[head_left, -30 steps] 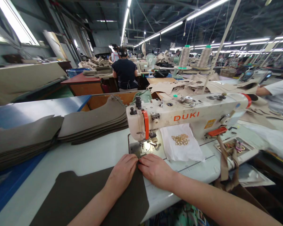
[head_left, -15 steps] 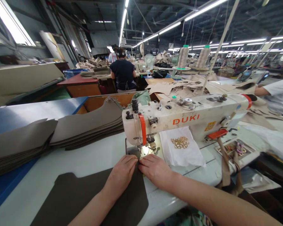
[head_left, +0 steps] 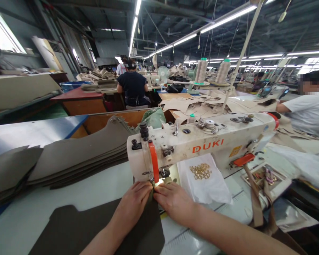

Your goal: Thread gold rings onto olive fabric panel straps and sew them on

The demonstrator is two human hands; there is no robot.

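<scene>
Near DUKI sewing machine (head_left: pixel 202 138) | my left hand (head_left: pixel 134 200) and right hand (head_left: pixel 175 202) pinch dark fabric panel's (head_left: pixel 82 223) far edge | uneven pulling could skew it

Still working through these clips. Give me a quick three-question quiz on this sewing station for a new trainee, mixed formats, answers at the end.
1. Multiple choice: from the wearer's view, on which side of the sewing machine are the stacks of grey-brown pieces?
A) Right
B) Left
C) On top of it

2. True or false: the left hand is over the dark flat piece, with its fingertips close to those of the right hand.

3. Short answer: what lies on the white sheet?

Key:
1. B.
2. True.
3. A pile of small gold-coloured metal pieces.
</scene>
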